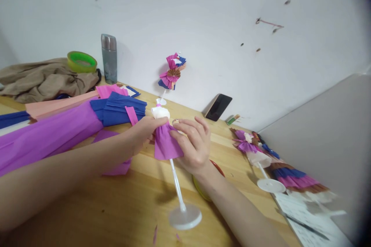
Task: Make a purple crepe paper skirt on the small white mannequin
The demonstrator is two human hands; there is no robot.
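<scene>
A small white dress form (160,112) on a white stand (185,216) wears a gathered purple crepe paper skirt (166,144). With the thumb across its waist, my left hand (147,129) is closed on the dress form; its other fingers are mostly hidden behind. My right hand (193,141) has bent fingers at the skirt's right edge, gripping the paper there; its thumb is out of sight. A thin, pale loop shows near the right fingertips, too small to name. The stand is tilted, its round base toward me.
Purple (58,135) and blue crepe paper (118,108) lie at left, near a tape roll (82,61) on brown cloth (46,79) and a bottle (109,60). A decorated form (172,73) and a phone (218,107) stand by the wall. More dressed forms (246,141) and a notebook (310,216) are at right.
</scene>
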